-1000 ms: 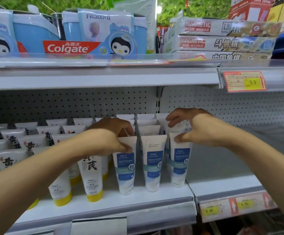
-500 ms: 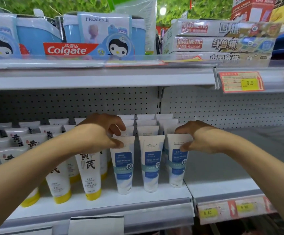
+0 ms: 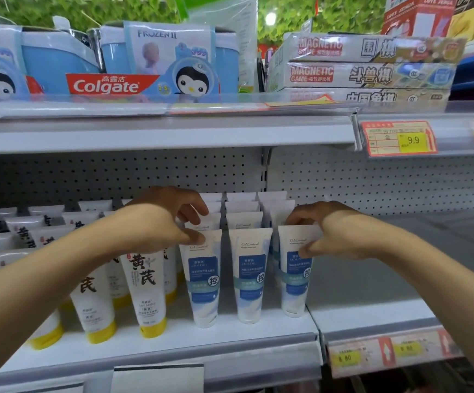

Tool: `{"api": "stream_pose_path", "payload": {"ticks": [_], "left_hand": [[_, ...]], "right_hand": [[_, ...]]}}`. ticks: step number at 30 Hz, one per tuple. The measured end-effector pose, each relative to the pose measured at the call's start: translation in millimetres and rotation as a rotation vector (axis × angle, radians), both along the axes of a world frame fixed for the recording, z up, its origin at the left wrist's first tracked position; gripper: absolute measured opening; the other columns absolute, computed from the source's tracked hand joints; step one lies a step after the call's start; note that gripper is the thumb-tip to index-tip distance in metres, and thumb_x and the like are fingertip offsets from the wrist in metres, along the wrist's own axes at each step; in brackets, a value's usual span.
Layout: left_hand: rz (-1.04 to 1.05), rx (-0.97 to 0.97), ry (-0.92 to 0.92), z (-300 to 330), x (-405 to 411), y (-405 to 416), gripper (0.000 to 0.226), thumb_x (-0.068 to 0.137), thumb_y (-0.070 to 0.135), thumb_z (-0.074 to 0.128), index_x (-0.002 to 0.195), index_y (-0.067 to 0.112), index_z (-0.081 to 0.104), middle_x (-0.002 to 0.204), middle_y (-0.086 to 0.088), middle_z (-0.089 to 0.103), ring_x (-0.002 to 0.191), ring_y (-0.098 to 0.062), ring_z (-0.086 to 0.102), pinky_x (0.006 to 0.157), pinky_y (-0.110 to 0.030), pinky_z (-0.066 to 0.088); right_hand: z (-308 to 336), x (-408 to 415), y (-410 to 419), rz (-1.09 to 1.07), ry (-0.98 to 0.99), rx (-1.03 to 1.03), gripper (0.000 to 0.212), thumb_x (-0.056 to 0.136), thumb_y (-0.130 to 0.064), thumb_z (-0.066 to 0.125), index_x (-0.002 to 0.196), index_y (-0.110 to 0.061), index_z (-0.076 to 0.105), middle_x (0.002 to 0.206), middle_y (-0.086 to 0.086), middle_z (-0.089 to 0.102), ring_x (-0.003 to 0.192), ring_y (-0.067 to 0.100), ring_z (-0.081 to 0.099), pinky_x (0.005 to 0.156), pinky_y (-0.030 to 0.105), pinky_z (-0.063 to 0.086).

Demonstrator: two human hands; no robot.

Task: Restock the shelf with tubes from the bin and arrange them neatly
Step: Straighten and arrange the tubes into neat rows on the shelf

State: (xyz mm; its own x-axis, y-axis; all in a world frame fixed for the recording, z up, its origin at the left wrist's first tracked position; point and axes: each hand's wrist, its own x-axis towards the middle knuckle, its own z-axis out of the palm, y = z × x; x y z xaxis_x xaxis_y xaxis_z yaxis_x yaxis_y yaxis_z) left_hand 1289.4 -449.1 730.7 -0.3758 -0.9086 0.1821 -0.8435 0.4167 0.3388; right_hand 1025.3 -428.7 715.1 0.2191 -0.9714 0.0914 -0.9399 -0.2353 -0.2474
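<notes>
Up at the shelf, the left hand [image 3: 170, 219] has its thumb pressed on the flat crimped top of the left front blue-labelled tube [image 3: 203, 279], with the fingers curled over onto the tubes standing behind it. The right hand [image 3: 332, 231] pinches the top of the right front blue-labelled tube [image 3: 296, 270], thumb on the face and fingers curled round behind the crimp. Between the two stands the middle front tube [image 3: 249, 276], untouched, cap down like the others. All three front tubes stand upright on their caps near the front of the shelf board [image 3: 173, 340], each heading a row of the same tubes that runs back toward the perforated back panel [image 3: 117, 177].

Just to the left, partly hidden by the left forearm, stand rows of white tubes with yellow caps [image 3: 145, 290] and large black characters. To the right of the blue rows, the neighbouring shelf bay [image 3: 372, 285] is bare white board. Price tags [image 3: 346, 357] sit in the rail under that bay, and another reading 9.9 [image 3: 400, 139] hangs from the rail of the shelf above. On that upper shelf are Colgate packs [image 3: 108, 85] with a penguin picture, and beside them stacked boxes of magnetic games [image 3: 366, 65]. Green foliage [image 3: 88, 7] fills the wall behind the top.
</notes>
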Motion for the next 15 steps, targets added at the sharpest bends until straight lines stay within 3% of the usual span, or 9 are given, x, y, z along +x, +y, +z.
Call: {"api": "stream_pose_path", "payload": {"ticks": [5,9,11,15], "left_hand": [[0.022,-0.024,0.023,7.1,5.6,3.4,0.027,0.082,0.032,0.068,0.106,0.036,0.057,0.102,0.017,0.063,0.097,-0.001,0.06,0.081,-0.017,0.046],[0.049,-0.067,0.004,9.5,11.2,9.0,0.023,0.087,0.026,0.062,0.109,0.033,0.057,0.104,0.016,0.063,0.075,0.012,0.054,0.053,-0.004,0.039],[0.084,-0.073,0.007,10.9,17.3,13.4,0.022,0.088,0.025,0.061,0.107,0.035,0.056,0.1,0.018,0.06,0.067,0.013,0.05,0.047,-0.002,0.039],[0.158,-0.093,-0.006,11.5,32.8,21.9,0.019,0.088,0.034,0.06,0.106,0.036,0.056,0.104,0.017,0.063,0.08,0.004,0.056,0.069,-0.011,0.041]], "right_hand": [[10.3,2.4,8.7,0.035,-0.014,-0.132,0.064,0.076,-0.034,0.073,0.129,-0.042,0.039,0.124,-0.016,0.045,0.109,0.007,0.044,0.09,0.019,0.036],[16.3,7.9,8.0,0.083,-0.028,-0.159,0.065,0.078,-0.033,0.072,0.131,-0.043,0.036,0.135,-0.014,0.042,0.111,0.003,0.039,0.093,0.018,0.033],[17.9,13.3,6.6,0.11,-0.009,-0.17,0.062,0.079,-0.035,0.071,0.129,-0.044,0.037,0.135,-0.014,0.043,0.106,0.002,0.038,0.09,0.019,0.033],[19.7,28.9,4.8,0.15,0.004,-0.186,0.056,0.081,-0.038,0.068,0.127,-0.044,0.038,0.133,-0.014,0.043,0.103,0.004,0.039,0.086,0.02,0.034]]}}
